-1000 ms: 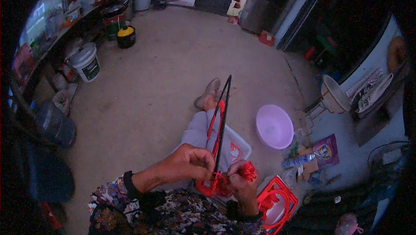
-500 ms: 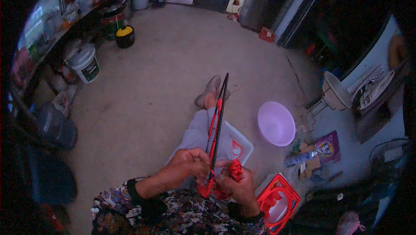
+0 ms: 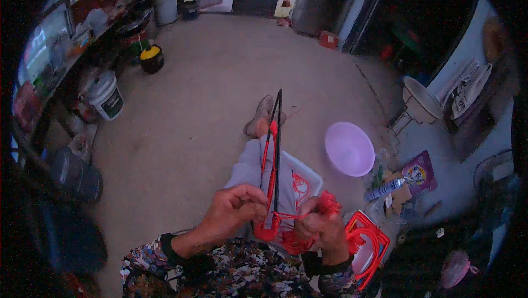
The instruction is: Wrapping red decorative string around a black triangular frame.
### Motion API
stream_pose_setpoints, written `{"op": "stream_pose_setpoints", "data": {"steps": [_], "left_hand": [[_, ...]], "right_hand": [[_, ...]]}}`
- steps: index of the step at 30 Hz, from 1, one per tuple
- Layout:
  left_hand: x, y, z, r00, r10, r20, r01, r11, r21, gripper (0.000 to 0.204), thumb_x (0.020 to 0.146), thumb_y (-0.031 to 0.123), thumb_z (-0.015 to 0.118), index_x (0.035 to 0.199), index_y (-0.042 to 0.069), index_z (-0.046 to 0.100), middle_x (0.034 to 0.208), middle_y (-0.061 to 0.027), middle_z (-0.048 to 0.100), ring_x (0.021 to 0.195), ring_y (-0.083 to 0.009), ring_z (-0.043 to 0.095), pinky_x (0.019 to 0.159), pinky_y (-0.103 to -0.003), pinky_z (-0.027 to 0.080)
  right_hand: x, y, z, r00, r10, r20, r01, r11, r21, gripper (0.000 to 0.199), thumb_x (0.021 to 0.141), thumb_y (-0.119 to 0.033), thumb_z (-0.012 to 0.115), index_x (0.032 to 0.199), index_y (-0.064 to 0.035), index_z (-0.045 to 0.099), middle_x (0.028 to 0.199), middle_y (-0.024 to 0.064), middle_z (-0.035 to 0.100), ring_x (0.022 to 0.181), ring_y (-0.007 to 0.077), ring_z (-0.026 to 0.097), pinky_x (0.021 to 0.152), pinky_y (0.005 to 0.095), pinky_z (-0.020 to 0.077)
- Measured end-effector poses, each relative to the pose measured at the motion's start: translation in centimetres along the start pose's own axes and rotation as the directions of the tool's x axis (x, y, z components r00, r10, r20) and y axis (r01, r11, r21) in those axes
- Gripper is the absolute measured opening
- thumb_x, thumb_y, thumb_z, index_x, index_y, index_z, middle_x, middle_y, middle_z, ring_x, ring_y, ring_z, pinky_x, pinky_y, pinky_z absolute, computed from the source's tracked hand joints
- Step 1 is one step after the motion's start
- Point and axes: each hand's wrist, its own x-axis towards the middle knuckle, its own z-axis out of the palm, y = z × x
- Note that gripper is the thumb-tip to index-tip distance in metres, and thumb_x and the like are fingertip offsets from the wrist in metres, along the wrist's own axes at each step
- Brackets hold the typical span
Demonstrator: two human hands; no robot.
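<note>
A long, narrow black frame (image 3: 279, 149) rises from my lap, partly wrapped in red cord. Its near end carries a thick red wrapping (image 3: 267, 234). My left hand (image 3: 231, 213) is closed, pinching the frame just above that end. To its right, my right hand (image 3: 327, 235) grips a bunched hank of red cord (image 3: 329, 203). A short red strand (image 3: 289, 216) runs taut between the frame and my right fingers. More red cord (image 3: 295, 241) hangs loosely below that hand. The exact finger contact on the strand is blurred.
A pale tray (image 3: 316, 177) with red strands lies beside my legs. Farther right is a purple basin (image 3: 348, 149), then a spray can (image 3: 383, 189). A red-rimmed basket (image 3: 379, 251) sits by my right forearm. Buckets, including a white one (image 3: 107, 97), line the left.
My right hand has moved right, away from the frame, with the red hank, drawing the strand out straight. My left hand stays on the frame. The whole view has shifted slightly.
</note>
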Motion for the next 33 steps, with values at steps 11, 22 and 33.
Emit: {"op": "stream_pose_setpoints", "data": {"steps": [11, 22, 33], "left_hand": [[1.0, 2.9, 2.3, 0.745, 0.485, 0.458, -0.667, 0.521, 0.533, 0.01, 0.076, 0.005, 0.061, 0.082, 0.001, 0.056, 0.076, -0.0091, 0.053, 0.072, -0.0217, 0.051, 0.069, -0.031, 0.04], [5.8, -2.1, 2.2, 0.908, 0.245, 0.341, -0.246, 0.968, -0.041, 0.017, 0.087, 0.019, 0.053, 0.086, 0.003, 0.058, 0.111, -0.0065, 0.056, 0.086, -0.0103, 0.052, 0.076, -0.028, 0.043], [5.8, -4.0, -0.7, 0.522, 0.591, 0.615, -0.842, 0.47, 0.264, 0.025, 0.088, 0.026, 0.045, 0.098, 0.005, 0.054, 0.106, -0.0146, 0.051, 0.095, -0.0304, 0.052, 0.081, -0.039, 0.041]], "right_hand": [[-0.5, -6.3, 3.1, 0.997, -0.07, 0.029, 0.074, 0.825, -0.56, 0.014, 0.069, -0.007, 0.065, 0.08, -0.0031, 0.056, 0.074, -0.0007, 0.055, 0.067, 0.0075, 0.051, 0.06, 0.0217, 0.0412], [1.9, 3.2, -5.1, 0.946, -0.311, -0.092, 0.213, 0.81, -0.547, 0.027, 0.077, -0.017, 0.055, 0.098, -0.0046, 0.044, 0.082, 0.0068, 0.055, 0.072, 0.0123, 0.054, 0.065, 0.0257, 0.0448], [8.6, 9.9, -8.8, 0.833, -0.531, 0.155, 0.334, 0.26, -0.906, 0.024, 0.085, -0.022, 0.055, 0.097, -0.001, 0.058, 0.058, 0.004, 0.053, 0.046, 0.0097, 0.05, 0.04, 0.0254, 0.0376]]}}
